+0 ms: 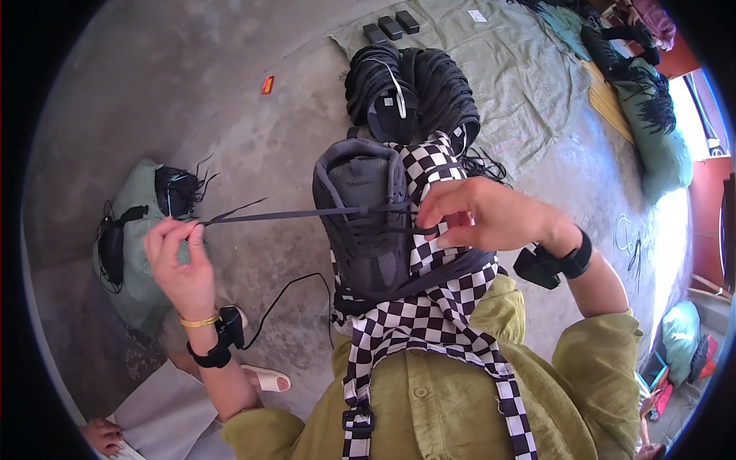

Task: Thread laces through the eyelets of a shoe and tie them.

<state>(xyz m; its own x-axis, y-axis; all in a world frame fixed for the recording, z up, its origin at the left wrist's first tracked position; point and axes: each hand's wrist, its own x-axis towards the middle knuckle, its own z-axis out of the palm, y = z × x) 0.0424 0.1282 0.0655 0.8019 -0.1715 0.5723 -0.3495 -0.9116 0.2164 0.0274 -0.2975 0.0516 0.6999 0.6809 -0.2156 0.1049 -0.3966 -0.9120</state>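
Observation:
A dark grey sneaker upper [368, 253] lies on my lap over a black-and-white checkered apron [391, 326], its tongue and padded collar pointing away from me. My left hand [181, 257] is out to the left, thumb and fingers pinched on a dark shoelace [284, 215]. That lace runs taut and nearly level across to the upper's eyelets. Close beside the right row of eyelets, my right hand [475, 215] has its fingers curled on a dark piece of lace. Other laces cross the front of the upper.
Two rows of stacked dark uppers [441, 88] sit ahead, partly on a green sheet [514, 92] with several black blocks [390, 28]. Green sacks [134, 253] with dark laces lie left. Another person's hand [102, 436] shows lower left.

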